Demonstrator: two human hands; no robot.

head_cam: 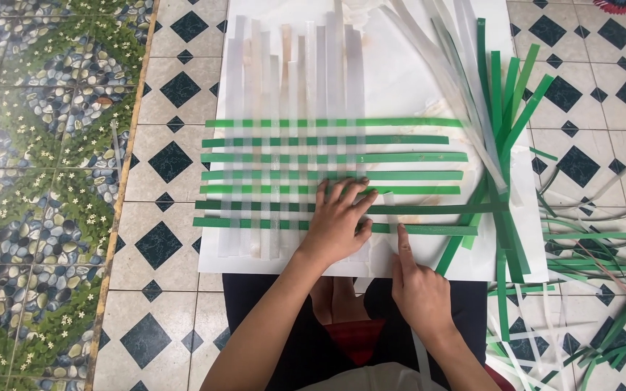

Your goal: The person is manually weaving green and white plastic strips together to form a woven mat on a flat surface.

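Right hand [420,289] nearest, index fingertip pressed on lowest green strip [429,229], other fingers curled, holding nothing. Left hand [338,223] flat, fingers spread on woven mat [284,174], nothing gripped. Green strips ran left-right; translucent white strips [291,65] ran away from person. Weave lay just ahead of both hands. Loose strip pile [505,130] far right on white board [414,80].

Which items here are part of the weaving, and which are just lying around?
In use: left hand, right hand, woven mat of green and white strips, white board beneath.
Lying about: bundle of spare strips, loose strip scraps on tiled floor.
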